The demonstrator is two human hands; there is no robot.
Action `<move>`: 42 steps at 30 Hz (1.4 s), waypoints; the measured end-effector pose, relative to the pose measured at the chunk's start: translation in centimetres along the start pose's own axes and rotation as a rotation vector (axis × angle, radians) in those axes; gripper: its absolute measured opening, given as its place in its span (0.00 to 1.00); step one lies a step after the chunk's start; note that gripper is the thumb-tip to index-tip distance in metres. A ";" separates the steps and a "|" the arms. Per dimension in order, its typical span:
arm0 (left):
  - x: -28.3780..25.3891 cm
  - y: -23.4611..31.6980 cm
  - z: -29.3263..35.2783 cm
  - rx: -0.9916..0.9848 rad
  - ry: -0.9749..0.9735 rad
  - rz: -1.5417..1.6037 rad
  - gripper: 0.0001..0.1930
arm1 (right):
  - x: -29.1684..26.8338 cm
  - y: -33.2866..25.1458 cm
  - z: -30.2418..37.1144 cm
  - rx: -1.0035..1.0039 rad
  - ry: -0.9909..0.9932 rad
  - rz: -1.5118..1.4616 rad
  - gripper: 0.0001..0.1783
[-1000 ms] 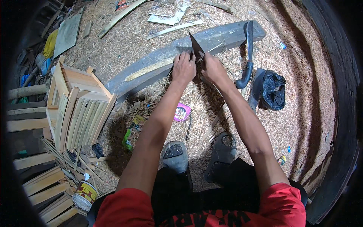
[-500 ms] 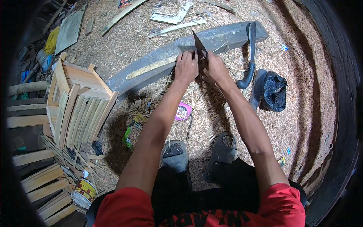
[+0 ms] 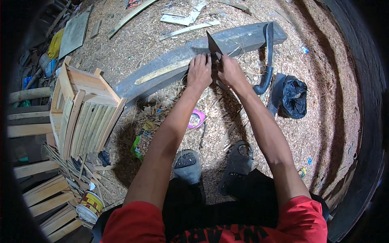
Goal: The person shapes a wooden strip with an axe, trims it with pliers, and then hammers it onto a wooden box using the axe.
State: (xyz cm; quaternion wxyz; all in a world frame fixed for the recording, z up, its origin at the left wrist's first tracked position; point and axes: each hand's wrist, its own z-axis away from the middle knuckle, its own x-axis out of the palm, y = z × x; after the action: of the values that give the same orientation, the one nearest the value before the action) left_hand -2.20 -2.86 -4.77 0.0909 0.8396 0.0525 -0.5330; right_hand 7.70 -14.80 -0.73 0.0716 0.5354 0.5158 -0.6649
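My right hand [image 3: 231, 73] pinches a dark, tapering metal blade [image 3: 213, 45] tipped toward eleven o'clock; whether my left hand [image 3: 199, 73] pinches, I cannot tell.

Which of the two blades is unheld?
The knife with the curved black handle, at the right end of the beam; the right hand holds the other, a dark pointed blade.
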 end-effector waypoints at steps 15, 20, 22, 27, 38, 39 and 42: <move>0.4 -0.6 0.3 0.020 0.045 0.032 0.26 | -0.6 -0.9 -0.1 -0.027 -0.012 0.037 0.24; 0.2 -0.8 0.5 0.011 0.004 0.027 0.28 | -0.4 -1.4 -0.1 -0.021 -0.030 0.080 0.24; 0.2 -0.9 0.5 0.020 0.010 0.038 0.28 | -0.4 -1.6 -0.1 -0.020 -0.028 0.097 0.25; 0.4 -0.4 0.3 0.004 -0.002 0.047 0.29 | -0.2 -0.9 -0.1 -0.085 0.054 0.088 0.28; 0.1 -0.5 0.4 -0.001 -0.028 0.026 0.30 | 0.1 -1.3 -0.4 -0.031 0.021 0.064 0.21; 0.1 -0.6 0.7 -0.020 -0.050 0.035 0.30 | 0.3 -1.7 -0.4 0.010 0.001 0.064 0.20; 0.1 -0.5 0.4 -0.030 -0.038 0.066 0.30 | -0.3 -1.3 -0.3 0.024 -0.023 0.059 0.19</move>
State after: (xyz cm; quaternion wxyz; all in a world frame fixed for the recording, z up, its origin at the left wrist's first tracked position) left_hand -2.62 -2.45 -5.07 0.1222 0.8292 0.0311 -0.5445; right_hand 7.16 -14.06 0.35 0.0906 0.5436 0.4909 -0.6748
